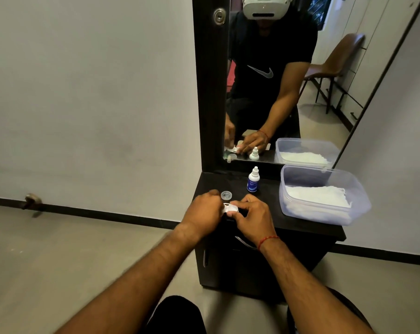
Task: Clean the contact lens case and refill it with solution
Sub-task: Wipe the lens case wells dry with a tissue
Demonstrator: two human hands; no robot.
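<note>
Fingers (237,205) pinching lens case (230,208)

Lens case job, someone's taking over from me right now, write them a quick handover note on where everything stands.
Left hand: closed on the left end of the lens case, over the front of the cabinet top.
Right hand: fingers pinch the case's right end, where a white cap is still on.
One cap is off, lying just behind the hands.
Solution bottle: upright behind the cap, closed, untouched.
Tub of white tissues: to the right.
Done: one side uncapped.
Left: uncap the other side, wipe the wells, refill, recap. Whether any wiping has been done can't be told.
</note>
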